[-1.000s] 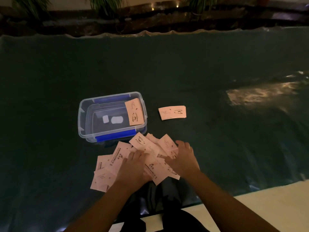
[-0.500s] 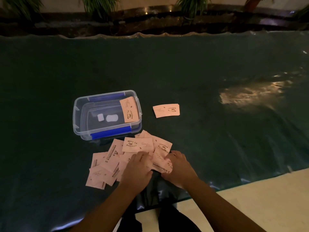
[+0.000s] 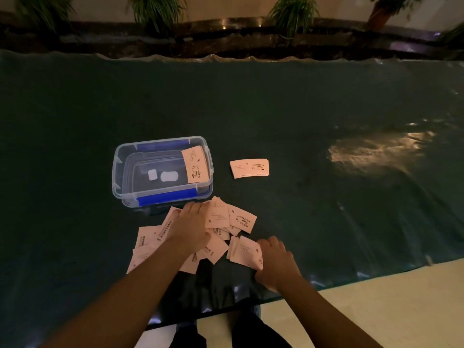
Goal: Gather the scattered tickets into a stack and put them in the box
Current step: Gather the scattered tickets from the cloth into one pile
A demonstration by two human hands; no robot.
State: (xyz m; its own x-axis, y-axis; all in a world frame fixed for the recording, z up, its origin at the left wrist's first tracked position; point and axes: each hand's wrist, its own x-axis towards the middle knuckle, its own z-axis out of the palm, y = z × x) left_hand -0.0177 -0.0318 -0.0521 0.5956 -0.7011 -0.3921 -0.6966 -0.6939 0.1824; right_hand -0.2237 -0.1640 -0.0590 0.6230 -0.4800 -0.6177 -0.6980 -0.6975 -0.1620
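while the loose tickets (image 3: 241, 218) lie fanned at mixed angles on the dark glossy table cover (image 3: 301, 109) just in front of the clear plastic box (image 3: 118, 172), one ticket in the box (image 3: 195, 164) leans lengthwise against its right wall, and a neat small stack (image 3: 249, 168) lies with its long axis left to right beside the box. the left hand (image 3: 190, 227) rests flat, fingers spread, hiding part of the pile; the right hand (image 3: 275, 259) pinches a few gathered tickets (image 3: 244, 251), their print too dim to read
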